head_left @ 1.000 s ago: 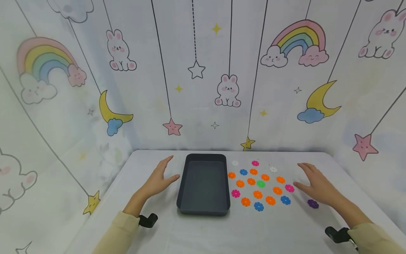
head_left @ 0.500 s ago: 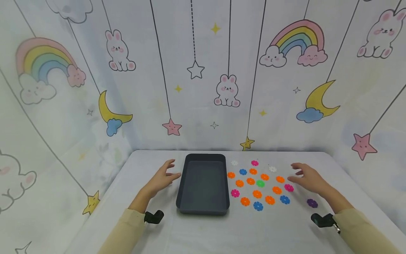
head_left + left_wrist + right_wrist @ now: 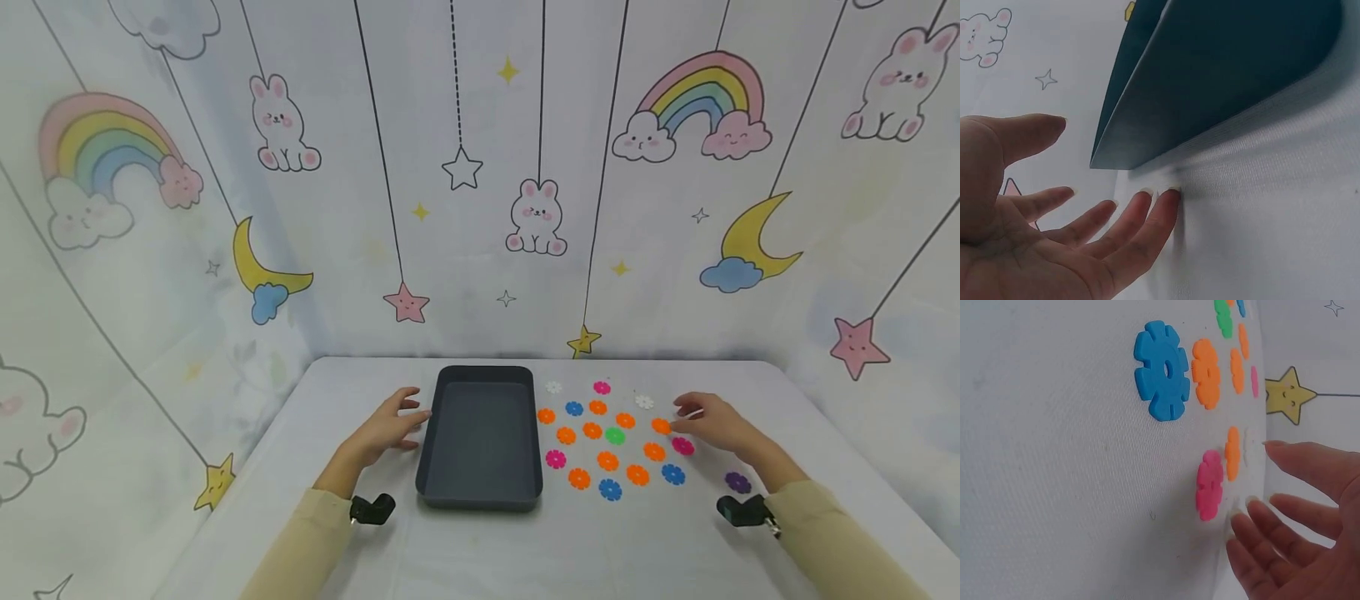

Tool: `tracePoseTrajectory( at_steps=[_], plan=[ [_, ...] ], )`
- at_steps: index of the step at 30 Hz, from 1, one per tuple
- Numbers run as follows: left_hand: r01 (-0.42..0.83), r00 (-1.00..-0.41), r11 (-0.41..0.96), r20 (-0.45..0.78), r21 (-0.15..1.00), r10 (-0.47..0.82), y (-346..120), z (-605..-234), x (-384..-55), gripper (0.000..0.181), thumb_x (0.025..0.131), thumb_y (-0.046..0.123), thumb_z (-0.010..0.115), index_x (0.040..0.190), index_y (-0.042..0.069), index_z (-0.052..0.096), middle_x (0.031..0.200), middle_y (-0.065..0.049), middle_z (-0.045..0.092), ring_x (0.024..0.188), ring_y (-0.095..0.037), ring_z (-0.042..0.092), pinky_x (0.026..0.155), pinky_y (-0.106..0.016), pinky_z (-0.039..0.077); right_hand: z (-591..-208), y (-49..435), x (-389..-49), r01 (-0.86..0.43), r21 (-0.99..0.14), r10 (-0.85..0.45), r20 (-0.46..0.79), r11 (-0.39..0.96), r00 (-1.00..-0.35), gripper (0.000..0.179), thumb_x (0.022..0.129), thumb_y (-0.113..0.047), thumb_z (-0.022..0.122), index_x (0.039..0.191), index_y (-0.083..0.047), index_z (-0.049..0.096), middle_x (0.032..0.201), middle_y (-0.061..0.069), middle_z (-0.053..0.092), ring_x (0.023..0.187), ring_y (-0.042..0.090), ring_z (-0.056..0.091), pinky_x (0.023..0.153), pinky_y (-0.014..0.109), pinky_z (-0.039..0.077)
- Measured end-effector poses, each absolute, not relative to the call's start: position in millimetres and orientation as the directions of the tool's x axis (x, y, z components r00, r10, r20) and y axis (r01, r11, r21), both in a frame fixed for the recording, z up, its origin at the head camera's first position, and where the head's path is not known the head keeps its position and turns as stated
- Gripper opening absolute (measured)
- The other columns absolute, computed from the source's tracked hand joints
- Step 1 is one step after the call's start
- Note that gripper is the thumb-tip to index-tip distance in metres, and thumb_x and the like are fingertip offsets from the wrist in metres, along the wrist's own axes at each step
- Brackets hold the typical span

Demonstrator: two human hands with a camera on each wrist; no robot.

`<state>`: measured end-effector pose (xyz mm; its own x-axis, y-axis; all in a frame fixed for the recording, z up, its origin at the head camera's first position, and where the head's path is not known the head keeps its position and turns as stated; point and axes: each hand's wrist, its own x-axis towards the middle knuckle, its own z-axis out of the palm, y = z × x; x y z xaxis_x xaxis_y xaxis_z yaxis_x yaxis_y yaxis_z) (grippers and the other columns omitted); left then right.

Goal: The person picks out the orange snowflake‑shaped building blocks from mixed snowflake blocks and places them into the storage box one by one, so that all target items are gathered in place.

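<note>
On the surface (image 3: 480,554), the tray (image 3: 480,446) lies left of the scattered discs (image 3: 615,436). Behind both rises the backdrop (image 3: 480,233).

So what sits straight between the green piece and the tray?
In the head view, two orange pieces lie in line between the green piece and the tray.

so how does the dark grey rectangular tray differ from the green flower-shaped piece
The dark grey rectangular tray is far larger than the green flower-shaped piece. The tray has raised walls; the piece is flat with a notched edge. The tray is dark, the piece bright. Both rest on the white cloth.
</note>
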<state>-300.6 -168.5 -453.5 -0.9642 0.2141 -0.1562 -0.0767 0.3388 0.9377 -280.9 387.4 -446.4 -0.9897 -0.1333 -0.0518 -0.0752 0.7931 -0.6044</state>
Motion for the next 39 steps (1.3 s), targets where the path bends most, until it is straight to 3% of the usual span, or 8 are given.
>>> tracePoseTrajectory(
  at_steps=[10, 19, 39],
  plan=[
    [-0.122, -0.947, 0.305, -0.203, 0.944, 0.25, -165.6, -460.1, -301.0, 0.061, 0.104, 0.018, 0.06, 0.155, -0.001, 0.032, 0.149, -0.03, 0.042, 0.125, -0.044, 0.058, 0.085, -0.051, 0.06, -455.6, 377.0, -288.1, 0.007, -0.595, -0.087, -0.13, 0.804, -0.988, 0.046, 0.091, -0.022, 0.076, 0.122, 0.009, 0.062, 0.105, 0.014, 0.065, 0.097, 0.028, 0.058, 0.089, 0.05, 0.056],
    [-0.139, -0.941, 0.353, -0.234, 0.925, 0.243, -165.0, -464.5, -301.3, 0.055, 0.104, 0.019, 0.061, 0.152, 0.001, 0.041, 0.143, -0.025, 0.051, 0.115, -0.034, 0.063, 0.083, -0.046, 0.061, -457.3, 373.6, -291.3, 0.009, -0.586, -0.092, -0.142, 0.811, -0.985, 0.034, 0.09, -0.019, 0.076, 0.111, 0.007, 0.065, 0.099, 0.013, 0.064, 0.09, 0.027, 0.057, 0.084, 0.045, 0.056],
    [-0.15, -0.927, 0.323, -0.247, 0.934, 0.283, -166.1, -462.7, -302.4, 0.047, 0.106, 0.015, 0.056, 0.148, -0.002, 0.046, 0.14, -0.024, 0.053, 0.117, -0.033, 0.062, 0.084, -0.044, 0.059, -440.6, 370.7, -279.9, -0.032, -0.633, -0.101, -0.074, 0.774, -0.992, 0.025, 0.096, -0.016, 0.069, 0.111, 0.005, 0.067, 0.098, 0.01, 0.067, 0.089, 0.024, 0.061, 0.081, 0.04, 0.057]
  ],
)
